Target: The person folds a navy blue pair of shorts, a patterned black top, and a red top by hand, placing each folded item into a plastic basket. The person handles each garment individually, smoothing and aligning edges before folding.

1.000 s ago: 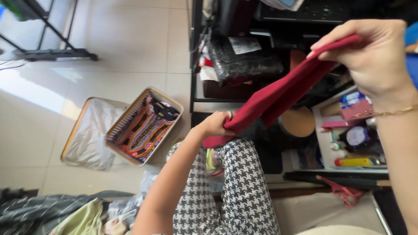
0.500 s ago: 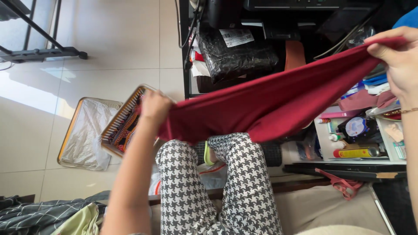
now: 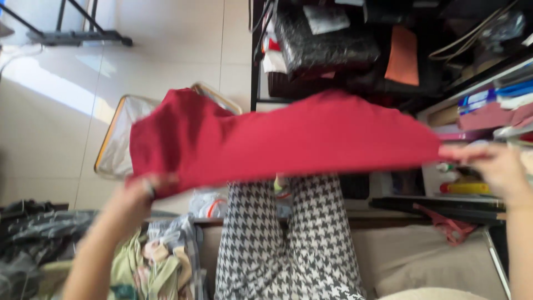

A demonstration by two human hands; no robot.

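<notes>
Red cloth (image 3: 288, 139) is spread wide and flat across the middle of the view, held up in the air above the person's lap. Plain deep red, no print visible, top edge bulging up a little at left and centre, lower edge fairly straight. Picture is motion-blurred.

Nearest: houndstooth trousers (image 3: 288, 239), black and white, knees under the cloth. To the left of them a heap of clothes (image 3: 144, 266), greenish and grey, and a dark checked fabric (image 3: 33, 233) at the far left edge.

Left hand (image 3: 139, 194) sits at the cloth's lower-left corner, forearm rising from the bottom of the frame, fingers closed and pinching the corner. Right hand (image 3: 494, 166) is out at the right end, arm coming up the right edge, fingertips nipping the cloth's right tip. Both arms stretched apart, cloth taut between them.

Further back: a basket with a plastic liner (image 3: 114, 150) on the tiled floor (image 3: 166, 50), partly hidden behind the cloth. Beyond, a black shelf unit (image 3: 333, 50) crammed with dark bags and packages; red scissors (image 3: 449, 228) lie near the right hand, lower down.
</notes>
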